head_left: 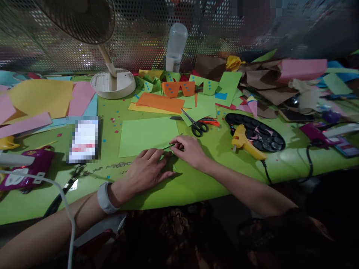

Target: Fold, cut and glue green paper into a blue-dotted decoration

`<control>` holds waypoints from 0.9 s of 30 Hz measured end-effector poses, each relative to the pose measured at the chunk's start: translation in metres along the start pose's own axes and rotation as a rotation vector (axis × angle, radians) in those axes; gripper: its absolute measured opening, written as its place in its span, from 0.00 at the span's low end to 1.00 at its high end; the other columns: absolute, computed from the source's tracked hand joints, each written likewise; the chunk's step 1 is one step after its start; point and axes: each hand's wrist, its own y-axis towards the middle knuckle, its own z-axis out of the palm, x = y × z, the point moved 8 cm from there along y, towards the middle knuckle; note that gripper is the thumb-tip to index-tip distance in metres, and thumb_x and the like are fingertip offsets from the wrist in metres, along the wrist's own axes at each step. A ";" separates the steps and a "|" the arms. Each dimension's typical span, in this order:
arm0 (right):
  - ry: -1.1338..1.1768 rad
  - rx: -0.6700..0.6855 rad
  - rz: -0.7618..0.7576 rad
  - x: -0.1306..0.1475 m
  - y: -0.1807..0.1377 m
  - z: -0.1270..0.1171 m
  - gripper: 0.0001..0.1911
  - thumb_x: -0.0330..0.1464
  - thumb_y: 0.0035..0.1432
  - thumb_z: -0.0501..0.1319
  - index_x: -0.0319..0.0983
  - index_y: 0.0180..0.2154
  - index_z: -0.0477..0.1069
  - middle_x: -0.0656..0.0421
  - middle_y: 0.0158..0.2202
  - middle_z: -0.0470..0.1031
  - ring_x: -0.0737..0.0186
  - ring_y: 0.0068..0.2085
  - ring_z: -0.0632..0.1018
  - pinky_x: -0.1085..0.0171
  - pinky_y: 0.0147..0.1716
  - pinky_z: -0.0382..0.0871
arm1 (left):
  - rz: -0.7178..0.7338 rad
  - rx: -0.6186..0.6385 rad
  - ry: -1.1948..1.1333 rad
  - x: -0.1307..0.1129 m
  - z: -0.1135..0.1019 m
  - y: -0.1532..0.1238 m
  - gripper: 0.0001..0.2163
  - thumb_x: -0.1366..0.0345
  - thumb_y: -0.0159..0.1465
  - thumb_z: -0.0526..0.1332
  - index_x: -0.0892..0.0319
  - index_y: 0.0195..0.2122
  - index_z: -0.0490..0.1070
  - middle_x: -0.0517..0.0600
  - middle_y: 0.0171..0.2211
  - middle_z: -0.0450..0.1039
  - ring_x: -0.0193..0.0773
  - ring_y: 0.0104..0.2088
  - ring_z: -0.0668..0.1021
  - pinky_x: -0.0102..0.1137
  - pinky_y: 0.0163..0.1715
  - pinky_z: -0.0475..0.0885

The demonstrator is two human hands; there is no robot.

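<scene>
1. As the head view looked down at your work, the flat, light-green rectangular paper sheet (148, 132) lay directly before you on the table's bright-green smooth covering (202, 177), probably so that both hands could reach its near edge.
2. The thin, dark, stick-like tool (168, 146) sat slanted between your hands, by that near edge; it was too small and shaded for its kind to be told. You probably held it this low for close control.
3. Just beyond your right hand (189, 149), the black-handled metal scissors (198, 129) lay with their blades slightly parted, beside the orange-and-black slim cutter (211, 121); both were likely put there for easy reach.
4. Further to your right, the yellow plastic glue gun (243, 140) rested by the black, oval plastic palette (244, 120), perhaps to stay clear of the sheet.
5. Past the sheet, the orange paper glasses shape with blue dots (171, 89) stood among other cut pieces, presumably out of your way.
6. Your left hand (148, 168) was palm down and half open, its fingers gently bent and close together, the thumb apart; the fingers lay over the sheet's near edge, probably to steady it. Whether they also touched the tool, you could not tell.
7. Your right hand was nearly closed, pinching the tool between thumb and forefinger, the other fingers curled in.
</scene>
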 end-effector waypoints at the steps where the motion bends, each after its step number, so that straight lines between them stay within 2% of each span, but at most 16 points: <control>1: -0.002 0.003 -0.002 0.000 0.000 0.000 0.04 0.31 0.60 0.64 0.41 0.39 0.74 0.60 0.33 0.77 0.61 0.37 0.75 0.58 0.43 0.60 | 0.005 -0.001 0.003 0.000 0.000 0.000 0.21 0.49 0.70 0.53 0.61 0.47 0.73 0.59 0.46 0.74 0.48 0.43 0.77 0.42 0.42 0.73; 5: -0.019 -0.002 -0.004 -0.002 -0.001 0.002 0.05 0.30 0.60 0.64 0.40 0.40 0.74 0.59 0.34 0.76 0.60 0.38 0.75 0.58 0.43 0.60 | 0.025 0.007 0.021 -0.002 -0.001 0.001 0.23 0.46 0.69 0.52 0.62 0.48 0.73 0.60 0.45 0.74 0.49 0.43 0.77 0.42 0.41 0.73; 11: -0.108 -0.048 -0.059 -0.003 -0.003 0.001 0.08 0.33 0.62 0.64 0.39 0.43 0.73 0.58 0.37 0.75 0.57 0.43 0.73 0.59 0.44 0.60 | 0.060 0.011 0.051 -0.004 -0.003 0.004 0.25 0.45 0.69 0.50 0.63 0.43 0.74 0.58 0.40 0.74 0.48 0.40 0.77 0.41 0.39 0.73; 16: -0.154 -0.042 -0.058 -0.005 -0.004 0.001 0.08 0.36 0.65 0.61 0.39 0.44 0.72 0.56 0.39 0.76 0.56 0.45 0.73 0.58 0.45 0.59 | 0.115 -0.035 0.005 -0.005 -0.003 0.004 0.23 0.47 0.70 0.51 0.63 0.41 0.73 0.60 0.50 0.74 0.49 0.48 0.76 0.40 0.45 0.71; 19: -0.146 -0.032 -0.049 -0.006 -0.003 -0.001 0.09 0.36 0.65 0.60 0.39 0.44 0.72 0.56 0.40 0.76 0.56 0.46 0.72 0.57 0.46 0.59 | 0.141 0.003 -0.014 -0.005 0.001 0.003 0.21 0.49 0.71 0.51 0.63 0.44 0.73 0.60 0.51 0.74 0.48 0.48 0.77 0.40 0.44 0.72; 27: 0.136 0.190 0.045 -0.014 0.006 -0.003 0.15 0.27 0.55 0.67 0.37 0.46 0.74 0.56 0.39 0.76 0.61 0.40 0.74 0.61 0.43 0.65 | 0.158 0.029 -0.062 -0.002 0.004 0.003 0.20 0.50 0.70 0.53 0.62 0.49 0.69 0.59 0.51 0.73 0.48 0.48 0.76 0.40 0.44 0.72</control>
